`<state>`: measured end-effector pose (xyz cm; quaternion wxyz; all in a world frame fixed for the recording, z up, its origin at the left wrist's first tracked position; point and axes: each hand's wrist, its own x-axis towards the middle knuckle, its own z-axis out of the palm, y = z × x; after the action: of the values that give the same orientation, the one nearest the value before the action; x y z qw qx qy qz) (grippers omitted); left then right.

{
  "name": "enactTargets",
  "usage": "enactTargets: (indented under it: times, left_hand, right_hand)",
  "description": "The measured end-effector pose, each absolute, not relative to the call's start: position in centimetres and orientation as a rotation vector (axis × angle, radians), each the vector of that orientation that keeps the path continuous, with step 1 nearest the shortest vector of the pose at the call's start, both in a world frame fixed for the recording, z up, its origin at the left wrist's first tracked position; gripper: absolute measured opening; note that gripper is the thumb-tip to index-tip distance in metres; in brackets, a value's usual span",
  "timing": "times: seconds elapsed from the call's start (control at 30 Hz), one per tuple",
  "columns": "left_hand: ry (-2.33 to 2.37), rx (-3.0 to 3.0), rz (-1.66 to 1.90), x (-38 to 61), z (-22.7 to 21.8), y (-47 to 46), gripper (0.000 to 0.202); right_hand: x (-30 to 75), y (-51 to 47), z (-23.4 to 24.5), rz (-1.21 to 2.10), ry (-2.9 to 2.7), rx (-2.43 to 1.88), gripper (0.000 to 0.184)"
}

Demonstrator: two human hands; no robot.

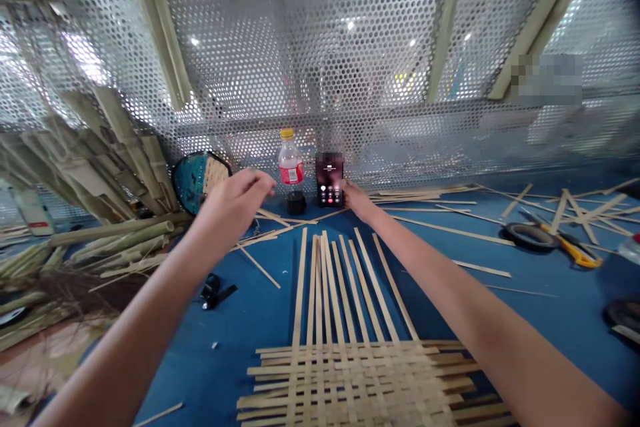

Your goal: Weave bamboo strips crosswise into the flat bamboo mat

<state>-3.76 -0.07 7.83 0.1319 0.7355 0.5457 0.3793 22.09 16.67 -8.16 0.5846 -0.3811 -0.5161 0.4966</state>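
Observation:
Both my arms reach far forward over a blue table (530, 320). My right hand (354, 199) holds the right edge of a black phone (329, 179) that stands upright against a perforated metal screen, its display lit with round buttons. My left hand (240, 192) hovers in the air left of the phone, fingers loosely curled and slightly apart, holding nothing. It is close to a small plastic bottle (291, 165) with a red label and yellow cap. A half-woven bamboo strip mat (350, 353) lies near me between my arms.
A small black round object (296, 201) sits in front of the bottle. A teal woven fan (199, 180) leans at the left. Bamboo poles (110, 233) pile up on the left. Loose strips, a tape roll (530, 236) and yellow-handled scissors (575, 250) lie at the right.

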Motion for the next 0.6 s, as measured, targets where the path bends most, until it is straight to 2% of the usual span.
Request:
enactTargets:
  times: [0.1,0.2,0.33,0.5,0.6]
  left_hand:
    - [1.439,1.935,1.133,-1.3,5.1,3.5,0.022]
    - [1.365,1.816,1.145,1.1,2.2,6.4,0.028]
    - [1.270,1.678,1.233,3.7,0.3,7.4,0.057]
    - [1.072,1.645,1.293,3.7,1.3,5.0,0.093]
    - [0.863,1.789,1.316,2.8,2.3,3.7,0.098]
  right_hand:
    - [22.1,16.2,-7.0,1.153,-1.154,-0.833,0.030]
    - [22.4,15.2,-4.1,1.179,-1.142,-0.760,0.032]
    - [21.2,12.3,0.4,1.293,-1.185,-0.637,0.030]
    - [17.6,8.0,3.5,1.471,-1.223,-0.552,0.028]
    - [16.5,6.2,4.4,1.531,-1.163,-0.488,0.030]
